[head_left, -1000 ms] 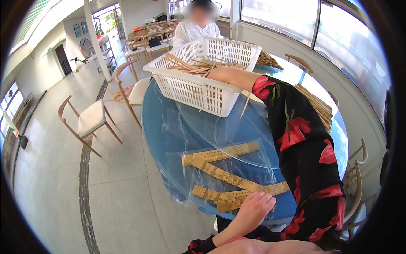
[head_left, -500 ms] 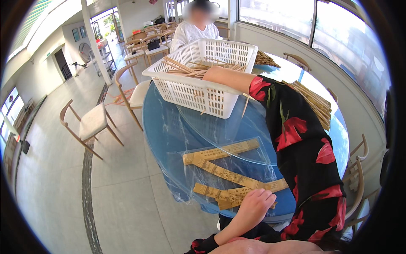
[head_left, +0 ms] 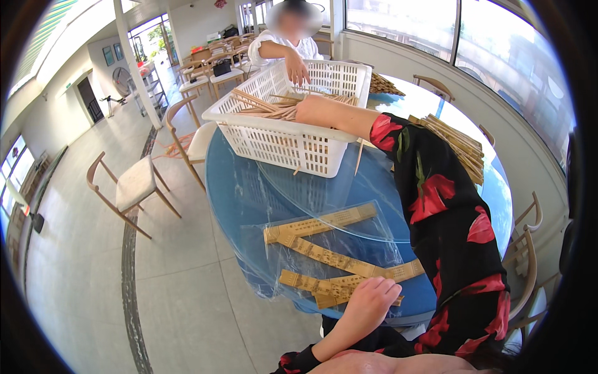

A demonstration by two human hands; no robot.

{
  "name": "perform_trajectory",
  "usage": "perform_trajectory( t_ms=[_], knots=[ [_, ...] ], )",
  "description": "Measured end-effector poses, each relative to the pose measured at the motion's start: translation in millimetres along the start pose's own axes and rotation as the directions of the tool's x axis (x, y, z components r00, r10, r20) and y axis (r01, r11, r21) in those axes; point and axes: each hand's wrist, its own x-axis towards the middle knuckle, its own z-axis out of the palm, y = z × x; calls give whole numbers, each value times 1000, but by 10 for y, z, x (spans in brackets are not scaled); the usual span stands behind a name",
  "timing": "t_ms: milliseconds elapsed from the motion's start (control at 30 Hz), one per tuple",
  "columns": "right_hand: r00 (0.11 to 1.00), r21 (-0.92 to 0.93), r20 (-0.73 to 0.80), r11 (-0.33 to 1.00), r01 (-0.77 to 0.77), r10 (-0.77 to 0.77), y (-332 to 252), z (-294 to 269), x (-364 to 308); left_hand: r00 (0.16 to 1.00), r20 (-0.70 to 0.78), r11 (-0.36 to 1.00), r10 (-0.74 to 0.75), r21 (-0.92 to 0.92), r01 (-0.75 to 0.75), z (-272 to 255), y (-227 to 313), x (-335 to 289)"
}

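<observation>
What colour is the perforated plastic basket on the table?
White: the perforated plastic basket holding wooden sticks shows best in the head view.

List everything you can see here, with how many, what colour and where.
basket: one, white, far side of table
sticks: many, tan, in basket
stick bundle: one, tan, table's right edge
flat strips: several, tan, under clear plastic near the front edge
table: one, blue, round
chairs: several, wooden, left and right of table
co-worker: one, white top, hand on the basket's far rim
right hand: in basket, on sticks
left hand: on the flat strips
</observation>
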Motion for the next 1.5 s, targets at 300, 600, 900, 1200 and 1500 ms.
perform_trajectory(
  t_ms=[300,600,900,1200,1500],
  knots=[
    [969,39,-199,989,-145,150,84,59,-70,1000,-18,999,1,32,-1,-16,11,4],
    [770,296,-581,950,-103,265,44,58,-36,1000,-8,999,5,45,-4,5,5,14],
    [669,808,-583,417,417,461,174,11,-153,1000,7,999,5,53,-6,-17,-15,-30],
    [427,598,-722,182,780,545,108,-445,-1484,1000,-26,996,11,84,-9,-35,-44,-11],
    [847,874,-432,375,309,309,-1233,732,-3255,951,-308,974,10,219,61,-264,27,133]
  ],
)
